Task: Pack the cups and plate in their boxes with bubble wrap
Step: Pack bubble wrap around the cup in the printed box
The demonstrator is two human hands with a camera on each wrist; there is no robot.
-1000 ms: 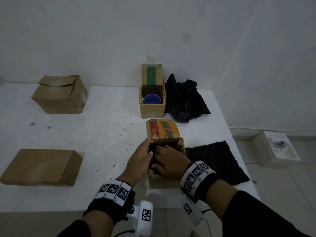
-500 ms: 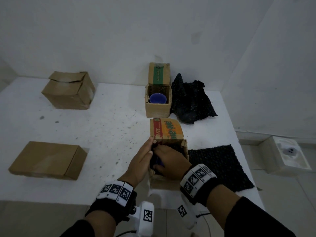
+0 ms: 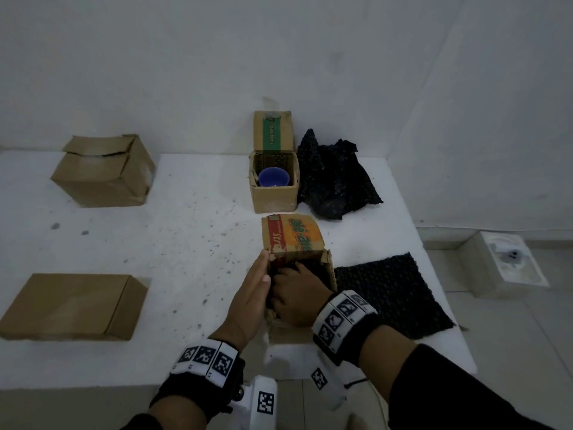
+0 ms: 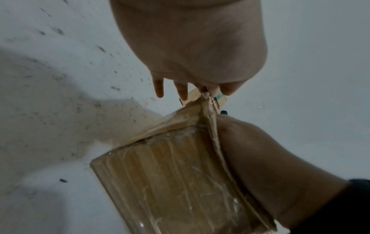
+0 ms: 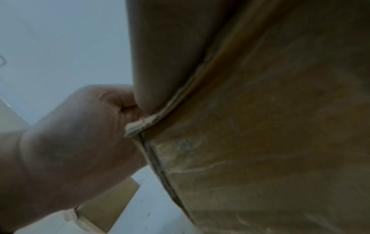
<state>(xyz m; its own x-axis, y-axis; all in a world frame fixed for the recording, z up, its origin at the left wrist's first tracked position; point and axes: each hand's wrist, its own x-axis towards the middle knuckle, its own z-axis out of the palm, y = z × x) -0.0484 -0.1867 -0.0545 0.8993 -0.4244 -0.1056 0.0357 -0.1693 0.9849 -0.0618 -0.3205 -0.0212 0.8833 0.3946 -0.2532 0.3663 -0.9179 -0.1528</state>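
The near open cardboard box (image 3: 328, 268) with an orange and red flap stands at the table's front edge. My left hand (image 3: 254, 287) lies along its left wall, fingers straight and thumb hooked over the rim. My right hand (image 3: 294, 293) is inside it, fingers curled down on black bubble wrap; the fingertips and what lies under them are hidden. In the left wrist view my left hand (image 4: 192, 91) meets the box (image 4: 170, 182) at its corner. Behind it, a second open box (image 3: 273, 200) holds a blue cup (image 3: 274, 177). No plate shows.
Crumpled black bubble wrap (image 3: 335, 181) lies right of the far box, and a flat black sheet (image 3: 390, 293) lies right of the near box. On the table's left are a closed cube box (image 3: 102, 172) and a flat closed box (image 3: 71, 305). The table edge runs just under my wrists.
My head view has shifted a little. Both hands stay at the near box; the right hand has sunk slightly deeper, and the blue glimpsed under it half a second ago is covered.
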